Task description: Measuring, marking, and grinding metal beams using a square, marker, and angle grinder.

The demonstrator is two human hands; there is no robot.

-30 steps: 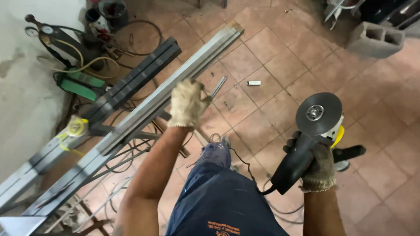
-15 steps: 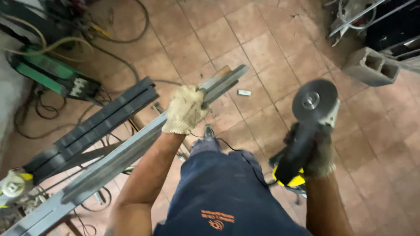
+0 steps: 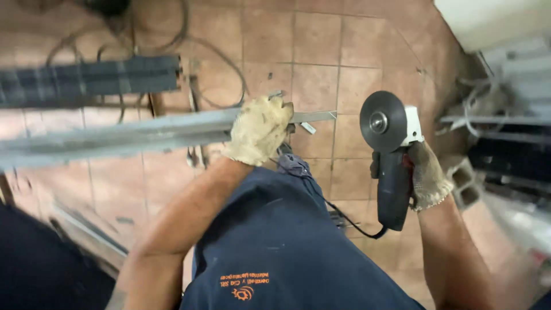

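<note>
My left hand, in a worn cream work glove, grips a long grey metal bar near its right end; the bar runs leftward across the view at waist height. My right hand, also gloved, holds a black angle grinder upright by its body, with the dark round disc at the top facing me. The disc is a short way right of the bar's tip and apart from it. A black cable hangs from the grinder's lower end.
A stack of dark metal profiles lies behind the bar at upper left. Cables loop over the tiled floor. A grey concrete block and more metal bars sit at the right. My dark blue trousers fill the lower middle.
The view has swung, so the bar now runs level instead of slanting. My left hand stays on the bar near its end. The grinder has come up closer beside the bar's tip.
</note>
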